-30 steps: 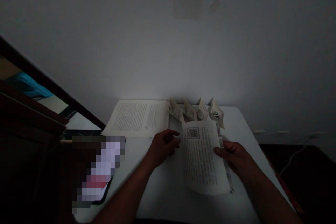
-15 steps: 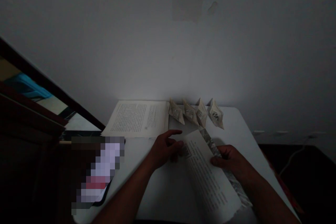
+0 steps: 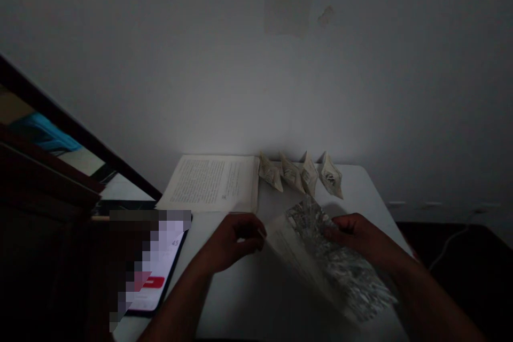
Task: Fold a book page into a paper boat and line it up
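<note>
My left hand (image 3: 238,240) is closed in a pinch at the far left corner of a printed paper sheet (image 3: 332,262). My right hand (image 3: 355,232) grips the sheet's right side between thumb and fingers. A grey patterned picture covers the part of the sheet nearer my right hand, while a paler strip with text lies toward the left. The sheet is tilted above the white table (image 3: 240,294), its lower edge blurred. Behind it, several folded paper boats (image 3: 308,173) stand in a row.
An open book or stack of printed pages (image 3: 208,181) lies at the back left, against the wall (image 3: 224,64). A phone with a lit, partly pixelated screen (image 3: 156,272) rests at the left table edge. A pale cable (image 3: 447,243) hangs at the right.
The sheet has turned so that much more of its grey picture side shows. My left hand has moved left and closed on its corner; my right hand keeps its hold.
</note>
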A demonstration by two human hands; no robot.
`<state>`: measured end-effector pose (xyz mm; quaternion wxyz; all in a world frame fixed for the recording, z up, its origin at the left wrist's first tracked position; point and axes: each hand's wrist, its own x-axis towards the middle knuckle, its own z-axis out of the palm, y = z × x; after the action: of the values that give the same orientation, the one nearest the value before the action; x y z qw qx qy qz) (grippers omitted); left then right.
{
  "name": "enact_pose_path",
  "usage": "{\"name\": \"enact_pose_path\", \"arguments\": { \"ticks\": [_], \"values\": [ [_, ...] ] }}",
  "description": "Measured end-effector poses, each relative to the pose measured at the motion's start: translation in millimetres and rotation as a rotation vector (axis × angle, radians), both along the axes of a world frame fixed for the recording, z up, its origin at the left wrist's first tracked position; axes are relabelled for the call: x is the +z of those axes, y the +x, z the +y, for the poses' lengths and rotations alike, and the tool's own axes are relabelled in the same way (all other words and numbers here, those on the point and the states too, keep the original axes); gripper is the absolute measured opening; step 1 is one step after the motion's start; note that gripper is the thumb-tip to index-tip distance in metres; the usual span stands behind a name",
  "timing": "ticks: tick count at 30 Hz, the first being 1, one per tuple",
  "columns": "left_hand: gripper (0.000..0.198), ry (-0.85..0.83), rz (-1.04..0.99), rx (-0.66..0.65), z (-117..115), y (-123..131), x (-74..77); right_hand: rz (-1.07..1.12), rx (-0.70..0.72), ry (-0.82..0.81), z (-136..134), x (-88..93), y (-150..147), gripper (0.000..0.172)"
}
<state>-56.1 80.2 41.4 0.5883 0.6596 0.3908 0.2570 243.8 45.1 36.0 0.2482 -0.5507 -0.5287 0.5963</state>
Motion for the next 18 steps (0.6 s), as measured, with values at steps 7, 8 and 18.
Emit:
{"name": "enact_pose_path", "arguments": {
  "ticks": [7, 8, 18],
  "values": [
    [0.015, 0.451, 0.098, -0.103, -28.7, -16.0, -2.0, -0.474, 0.238, 0.312, 21.9, 28.5, -7.9, 0.039],
    [0.016, 0.504, 0.137, -0.094, -31.9, -15.5, -4.0, -0.527, 0.267, 0.356, 25.4, 35.3, -10.7, 0.038],
    [0.014, 0.899, 0.330, -0.124, -44.9, 0.8, -9.3, -0.965, 0.549, 0.909, 73.2, 78.5, -34.7, 0.015]
  ]
}}
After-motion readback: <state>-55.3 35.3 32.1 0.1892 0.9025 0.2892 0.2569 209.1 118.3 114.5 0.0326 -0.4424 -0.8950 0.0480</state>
